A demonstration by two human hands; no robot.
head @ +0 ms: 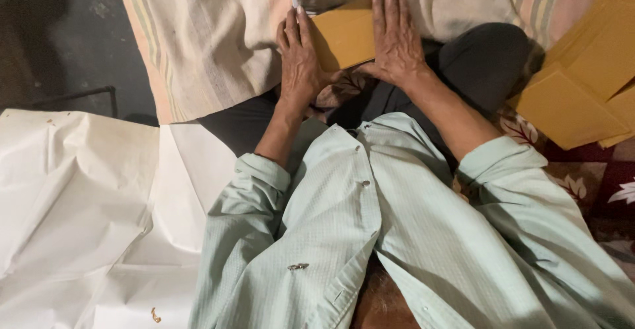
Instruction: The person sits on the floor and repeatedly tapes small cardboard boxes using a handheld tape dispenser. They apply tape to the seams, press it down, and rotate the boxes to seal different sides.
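While flat, both hands (350,48) press brown envelope (345,35).

— What are the hands doing?
— The left hand (301,58) and right hand (395,35) are lying flat, pressing a brown card sheet (344,35) against the striped cloth (211,31).
— Anything beside them?
— Brown sheets (585,81) are lying stacked at the right.

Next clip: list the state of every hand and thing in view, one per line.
Left hand: flat, palm down at the brown card's edge.
Right hand: flat, fingers straight, pressing on the card.
Brown card: lying flat under both hands.
Stack of brown cards: loose, fanned out.
White sheets: creased, spread on the floor.
Striped cloth: spread out, wrinkled.
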